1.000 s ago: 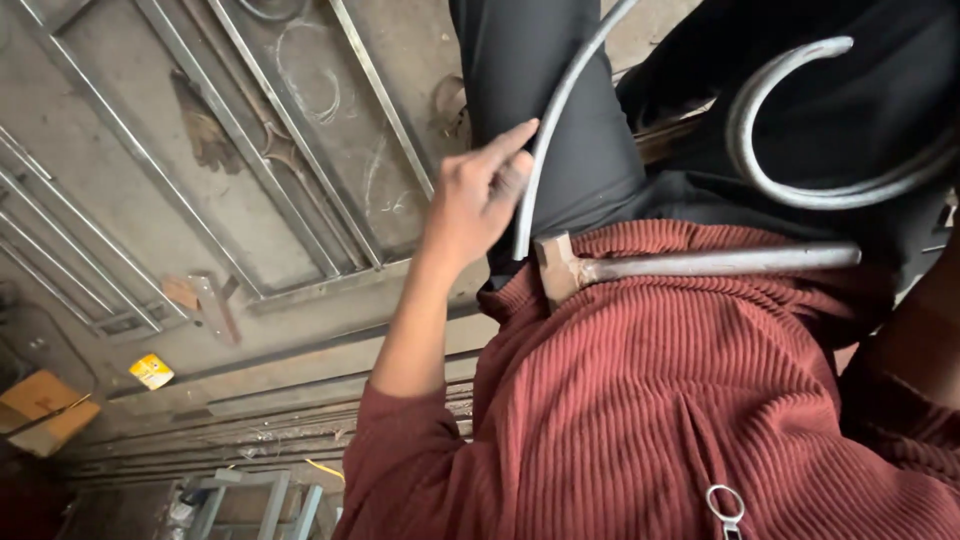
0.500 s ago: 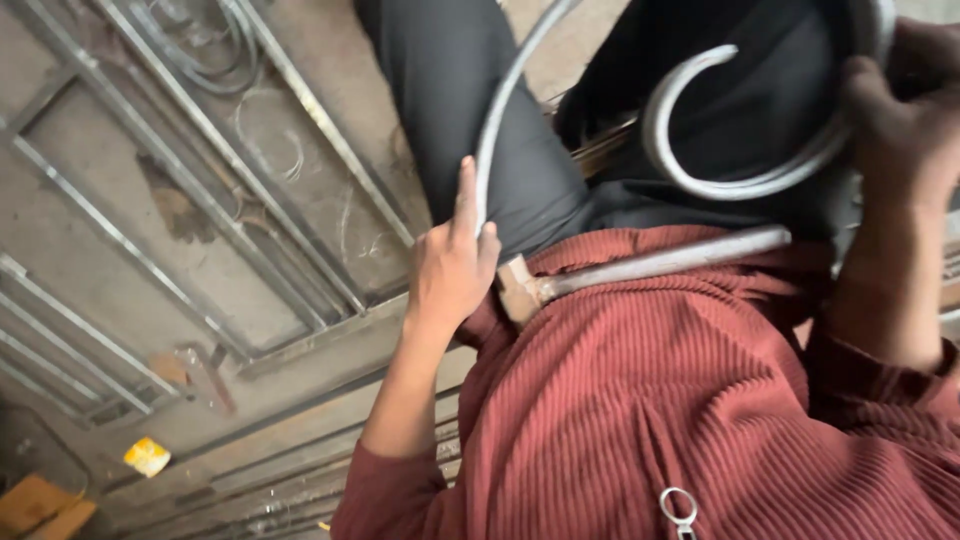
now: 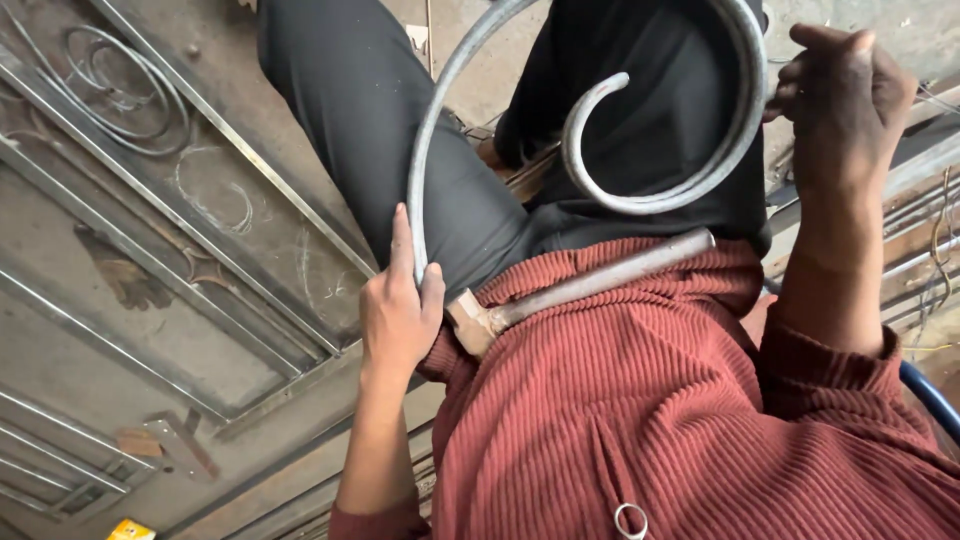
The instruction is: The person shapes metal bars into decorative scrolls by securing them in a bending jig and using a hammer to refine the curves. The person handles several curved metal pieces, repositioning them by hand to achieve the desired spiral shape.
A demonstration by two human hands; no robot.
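**Steel scroll held at both ends**

Grey steel fills my head view: a curled scroll bar point(image 3: 660, 200) arches over the lap of black trousers point(image 3: 380, 120). My left hand point(image 3: 400, 310) is clenched round its lower straight end, my right hand point(image 3: 845, 95) grasps the outer curve at upper right. A hammer point(image 3: 590, 285) lies across the rust-red corduroy shirt point(image 3: 650, 400), just beside the left hand. A small yellow packet point(image 3: 130, 530) sits at the bottom-left edge, beside a metal gate frame point(image 3: 150, 240).
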